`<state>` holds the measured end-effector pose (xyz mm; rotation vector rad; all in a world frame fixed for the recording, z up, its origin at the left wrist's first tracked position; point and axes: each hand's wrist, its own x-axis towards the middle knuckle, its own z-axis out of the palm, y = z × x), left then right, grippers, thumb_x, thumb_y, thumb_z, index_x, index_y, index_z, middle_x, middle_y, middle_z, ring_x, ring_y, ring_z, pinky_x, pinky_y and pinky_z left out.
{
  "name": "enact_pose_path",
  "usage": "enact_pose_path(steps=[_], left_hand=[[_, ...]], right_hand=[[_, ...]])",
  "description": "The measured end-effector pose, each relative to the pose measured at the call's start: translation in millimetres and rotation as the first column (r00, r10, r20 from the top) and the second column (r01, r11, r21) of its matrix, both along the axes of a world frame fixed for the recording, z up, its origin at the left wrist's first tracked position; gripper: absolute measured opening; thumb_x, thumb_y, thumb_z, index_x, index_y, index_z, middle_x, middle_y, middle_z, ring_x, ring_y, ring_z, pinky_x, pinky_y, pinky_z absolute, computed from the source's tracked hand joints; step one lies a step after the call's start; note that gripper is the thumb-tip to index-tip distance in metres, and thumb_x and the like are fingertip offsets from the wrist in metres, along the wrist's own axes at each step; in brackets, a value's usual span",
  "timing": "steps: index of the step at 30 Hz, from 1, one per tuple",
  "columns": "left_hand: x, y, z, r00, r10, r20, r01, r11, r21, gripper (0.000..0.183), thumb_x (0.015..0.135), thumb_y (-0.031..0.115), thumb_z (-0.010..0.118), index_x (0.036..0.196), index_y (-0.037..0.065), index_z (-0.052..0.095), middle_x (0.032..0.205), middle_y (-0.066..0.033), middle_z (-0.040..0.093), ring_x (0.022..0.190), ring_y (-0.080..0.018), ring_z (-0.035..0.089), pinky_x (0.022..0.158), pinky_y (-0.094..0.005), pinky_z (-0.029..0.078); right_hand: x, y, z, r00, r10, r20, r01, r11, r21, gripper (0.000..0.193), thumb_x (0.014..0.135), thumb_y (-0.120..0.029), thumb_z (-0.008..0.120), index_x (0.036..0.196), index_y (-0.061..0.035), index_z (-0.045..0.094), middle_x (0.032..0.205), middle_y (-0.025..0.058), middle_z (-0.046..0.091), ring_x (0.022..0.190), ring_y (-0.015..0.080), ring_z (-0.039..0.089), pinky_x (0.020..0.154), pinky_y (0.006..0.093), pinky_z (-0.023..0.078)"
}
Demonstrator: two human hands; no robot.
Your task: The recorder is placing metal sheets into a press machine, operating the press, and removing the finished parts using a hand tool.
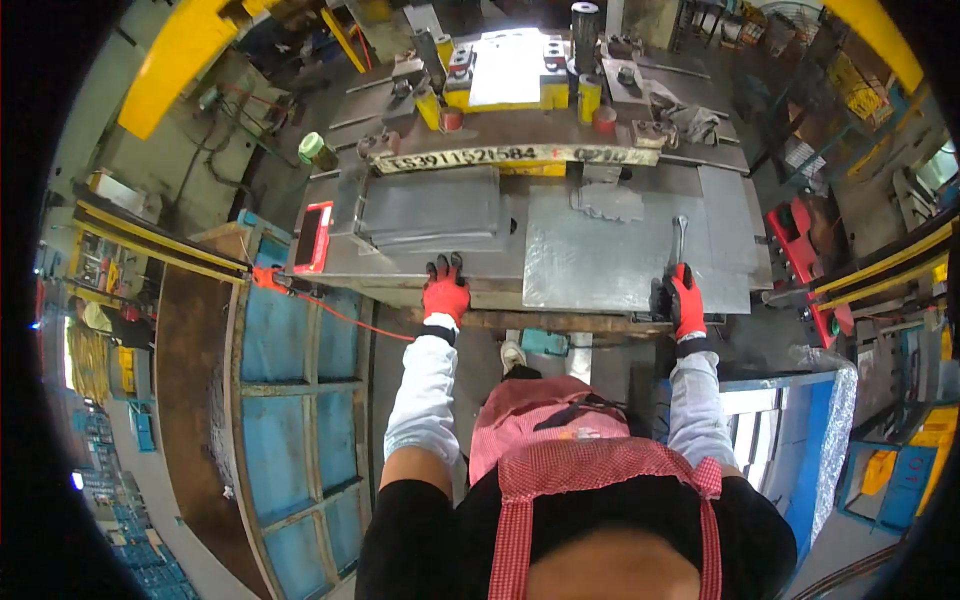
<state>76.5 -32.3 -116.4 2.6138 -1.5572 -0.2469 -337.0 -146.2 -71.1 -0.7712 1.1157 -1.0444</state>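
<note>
My left hand (446, 292), in a red glove with dark fingertips, rests at the front edge of the metal press table (400, 262). Its fingers are spread and hold nothing. Just beyond it lies a stack of grey metal sheets (430, 205). My right hand (687, 304), gloved alike, is closed at the near end of a slim metal tool (682, 238) that looks like a wrench and points away from me. Under the tool is a wide shiny metal sheet (580, 260). An irregular grey piece (607, 202) lies at that sheet's far edge.
Behind the sheets stands a die (515, 152) with a bright plate (505, 68) on top. A red-framed dark flat object (313, 238) and a green-lidded jar (313, 148) are at the left. Blue-panelled frame (275, 450) stands left, red equipment (790, 240) right.
</note>
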Motion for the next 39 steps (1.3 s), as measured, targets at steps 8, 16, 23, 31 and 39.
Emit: enact_pose_path(steps=[8, 16, 23, 31, 39], left_hand=[[-1.9, 0.8, 8.4, 1.000, -0.011, -0.022, 0.011, 1.000, 0.021, 0.049, 0.077, 0.031, 0.050, 0.124, 0.019, 0.041, 0.128, -0.0115, 0.038, 0.119, -0.0356, 0.034, 0.093, -0.0447, 0.034], [14.4, 3.7, 12.5, 0.993, -0.070, -0.097, 0.071, 0.997, 0.012, 0.052, 0.079, 0.034, 0.048, 0.128, 0.022, 0.035, 0.135, -0.0144, 0.028, 0.122, -0.0398, 0.027, 0.094, -0.0467, 0.032], [30.0, -8.1, 91.4, 0.889, -0.038, -0.456, 0.113, 0.984, 0.137, 0.045, 0.079, 0.042, 0.048, 0.115, 0.014, 0.051, 0.097, -0.0163, 0.059, 0.093, -0.0305, 0.056, 0.079, -0.0396, 0.042], [22.4, -104.8, 143.2, 0.270, -0.244, -0.931, -0.216, 0.927, -0.306, 0.033, 0.081, 0.028, 0.058, 0.108, 0.009, 0.058, 0.079, 0.0012, 0.059, 0.071, -0.0089, 0.049, 0.064, -0.0219, 0.039], [-6.1, -235.1, 142.5, -0.580, -0.452, -0.678, -0.359, 0.888, -0.286, 0.043, 0.084, 0.029, 0.051, 0.120, 0.007, 0.042, 0.115, -0.0150, 0.050, 0.100, -0.0308, 0.052, 0.085, -0.0451, 0.043]], right_hand=[[-1.4, 2.2, -8.1, 0.995, -0.083, -0.051, 0.077, 0.992, -0.104, 0.022, 0.082, -0.010, 0.049, 0.104, -0.0131, 0.045, 0.060, 0.0010, 0.046, 0.042, 0.0113, 0.042, 0.039, 0.0262, 0.036], [119.0, -60.2, 140.4, 0.894, 0.317, -0.316, -0.432, 0.797, -0.422, 0.053, 0.078, -0.011, 0.057, 0.128, -0.0090, 0.038, 0.081, 0.0004, 0.055, 0.063, 0.0060, 0.049, 0.048, 0.0223, 0.040], [245.0, -191.9, 201.0, 0.806, 0.590, -0.042, -0.575, 0.766, -0.286, 0.019, 0.076, -0.020, 0.062, 0.093, -0.0117, 0.057, 0.067, -0.0062, 0.050, 0.054, 0.0043, 0.047, 0.049, 0.0211, 0.038], [222.8, -149.6, 186.0, 0.925, 0.371, -0.086, -0.367, 0.810, -0.457, 0.034, 0.077, -0.018, 0.061, 0.109, -0.0079, 0.053, 0.073, -0.0046, 0.052, 0.057, 0.0036, 0.045, 0.049, 0.0190, 0.037], [58.3, -13.6, 108.6, 0.953, 0.227, -0.198, -0.255, 0.958, -0.131, 0.060, 0.077, -0.007, 0.055, 0.132, -0.0073, 0.031, 0.080, 0.0032, 0.056, 0.059, 0.0062, 0.048, 0.050, 0.0203, 0.040]])
